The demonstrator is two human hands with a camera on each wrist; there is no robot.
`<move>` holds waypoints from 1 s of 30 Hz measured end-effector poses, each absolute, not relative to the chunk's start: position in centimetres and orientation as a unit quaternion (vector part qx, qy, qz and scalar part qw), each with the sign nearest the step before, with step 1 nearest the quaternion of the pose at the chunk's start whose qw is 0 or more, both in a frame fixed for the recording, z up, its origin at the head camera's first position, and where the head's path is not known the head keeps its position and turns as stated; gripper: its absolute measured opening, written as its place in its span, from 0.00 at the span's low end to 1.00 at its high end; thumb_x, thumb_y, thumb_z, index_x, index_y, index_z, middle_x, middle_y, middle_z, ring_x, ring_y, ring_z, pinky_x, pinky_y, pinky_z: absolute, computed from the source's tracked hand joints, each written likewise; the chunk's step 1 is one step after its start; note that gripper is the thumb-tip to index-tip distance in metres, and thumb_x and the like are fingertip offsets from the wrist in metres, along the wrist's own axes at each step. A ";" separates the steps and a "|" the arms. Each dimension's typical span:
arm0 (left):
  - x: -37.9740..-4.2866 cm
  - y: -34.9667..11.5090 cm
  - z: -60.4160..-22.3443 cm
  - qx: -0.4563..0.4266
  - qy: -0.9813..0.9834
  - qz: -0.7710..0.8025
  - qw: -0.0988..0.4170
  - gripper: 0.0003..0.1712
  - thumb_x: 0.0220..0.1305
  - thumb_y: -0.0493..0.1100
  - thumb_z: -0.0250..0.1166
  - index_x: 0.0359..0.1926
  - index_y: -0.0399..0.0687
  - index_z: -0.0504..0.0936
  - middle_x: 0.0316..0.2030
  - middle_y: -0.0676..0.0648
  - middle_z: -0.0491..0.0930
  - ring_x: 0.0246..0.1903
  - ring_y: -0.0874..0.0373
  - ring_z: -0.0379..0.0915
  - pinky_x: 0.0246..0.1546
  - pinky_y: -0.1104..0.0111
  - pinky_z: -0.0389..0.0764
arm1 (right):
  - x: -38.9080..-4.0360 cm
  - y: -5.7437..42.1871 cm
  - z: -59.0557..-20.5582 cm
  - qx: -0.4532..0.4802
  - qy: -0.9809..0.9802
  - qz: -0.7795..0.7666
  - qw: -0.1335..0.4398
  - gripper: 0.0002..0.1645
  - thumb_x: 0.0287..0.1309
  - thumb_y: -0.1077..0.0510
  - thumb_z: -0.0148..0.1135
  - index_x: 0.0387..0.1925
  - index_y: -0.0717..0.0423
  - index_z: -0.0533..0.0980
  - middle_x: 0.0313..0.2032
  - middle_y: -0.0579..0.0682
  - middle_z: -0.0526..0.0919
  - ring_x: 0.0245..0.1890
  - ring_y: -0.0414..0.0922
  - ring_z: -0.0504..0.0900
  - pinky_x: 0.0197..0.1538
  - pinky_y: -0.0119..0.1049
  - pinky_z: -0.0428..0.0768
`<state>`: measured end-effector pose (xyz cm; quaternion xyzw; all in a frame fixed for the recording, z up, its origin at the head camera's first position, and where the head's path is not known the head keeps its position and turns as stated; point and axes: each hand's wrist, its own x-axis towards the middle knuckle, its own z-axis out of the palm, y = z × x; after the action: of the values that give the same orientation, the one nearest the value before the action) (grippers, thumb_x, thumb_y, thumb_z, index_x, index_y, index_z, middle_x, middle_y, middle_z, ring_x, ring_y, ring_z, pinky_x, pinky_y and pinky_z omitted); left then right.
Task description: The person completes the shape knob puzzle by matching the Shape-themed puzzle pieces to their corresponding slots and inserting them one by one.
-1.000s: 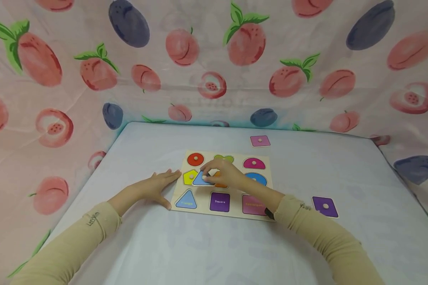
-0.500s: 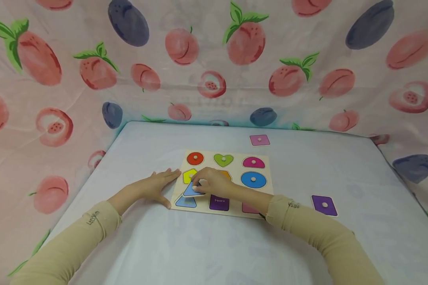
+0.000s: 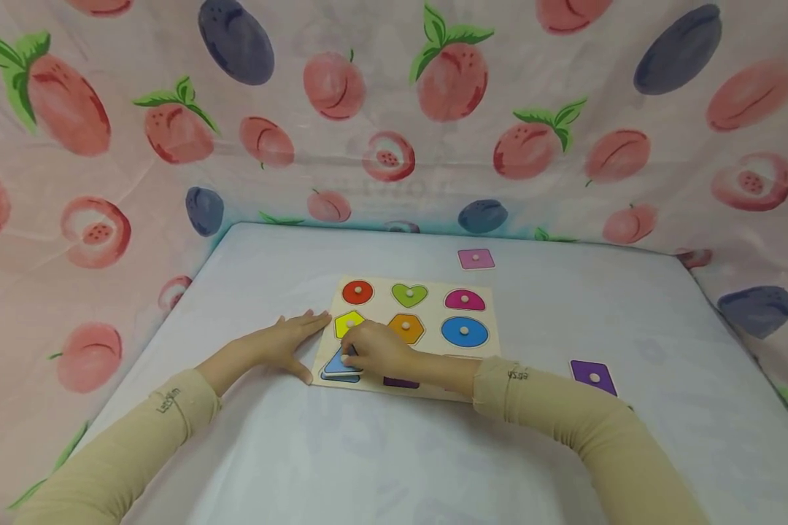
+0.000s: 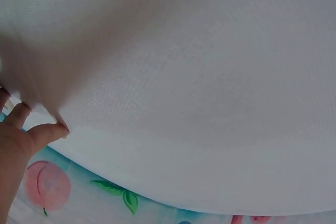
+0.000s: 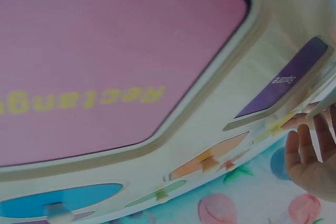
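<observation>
In the head view a cream shape puzzle board (image 3: 382,293) lies on the white-covered table. My right hand (image 3: 382,350) pinches the knob of a light blue triangle piece (image 3: 335,362), which sits slightly offset over the triangle recess at the board's near left corner. My left hand (image 3: 277,345) has its fingers spread, with fingertips and thumb touching the board's left edge. The left wrist view catches the same hand (image 4: 18,142) at its left border. In the right wrist view the right hand (image 5: 312,174) appears at the right; the triangle itself is hard to make out there.
A purple square piece (image 3: 594,378) lies right of the board, and a pink rectangle piece (image 3: 476,259) behind it. Knobbed pieces such as the blue oval (image 3: 464,332) and orange hexagon (image 3: 407,329) fill the upper rows. The rectangle recess (image 5: 105,51) shows its bare printed floor.
My right hand has brought the triangle piece from above the middle row toward the near left, down over the triangle recess. The left hand has stayed at the board's edge.
</observation>
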<state>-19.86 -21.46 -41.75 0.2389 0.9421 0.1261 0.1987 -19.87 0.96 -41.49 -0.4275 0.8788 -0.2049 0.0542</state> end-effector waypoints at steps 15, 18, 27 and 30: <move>-19.8 -21.6 -41.7 0.243 0.941 0.128 0.196 0.67 0.38 0.61 0.75 0.73 0.42 0.49 0.73 0.40 0.49 0.72 0.38 0.41 0.62 0.31 0.45 | -19.1 -0.2 -42.1 -0.401 0.891 -0.206 0.054 0.07 0.55 0.56 0.67 0.34 0.54 0.83 0.32 0.43 0.85 0.32 0.36 0.75 0.38 0.25 0.74; -19.8 -21.6 -41.7 0.242 0.942 0.127 0.196 0.67 0.38 0.61 0.75 0.73 0.43 0.49 0.73 0.41 0.49 0.72 0.38 0.41 0.62 0.31 0.45 | -19.0 -0.2 -42.3 -0.391 0.893 -0.214 0.058 0.06 0.55 0.56 0.67 0.33 0.54 0.83 0.29 0.42 0.84 0.31 0.36 0.73 0.38 0.25 0.73; -19.9 -21.3 -41.6 0.243 0.941 0.126 0.198 0.66 0.39 0.60 0.75 0.73 0.42 0.49 0.73 0.40 0.48 0.72 0.37 0.41 0.62 0.31 0.45 | -18.7 0.3 -43.0 -0.377 0.895 -0.235 0.041 0.12 0.54 0.55 0.68 0.40 0.55 0.84 0.37 0.45 0.87 0.40 0.40 0.81 0.51 0.31 0.78; -19.8 -21.4 -41.6 0.242 0.941 0.125 0.200 0.66 0.39 0.59 0.76 0.73 0.42 0.49 0.73 0.39 0.48 0.72 0.37 0.41 0.62 0.31 0.45 | -18.4 0.5 -43.1 -0.369 0.900 -0.232 0.028 0.15 0.51 0.55 0.70 0.41 0.54 0.84 0.40 0.45 0.87 0.44 0.43 0.81 0.53 0.35 0.77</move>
<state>-19.83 -21.36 -41.60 0.2416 0.9413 0.1251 0.1999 -18.42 0.48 -43.09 -0.3686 0.8997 -0.2321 0.0285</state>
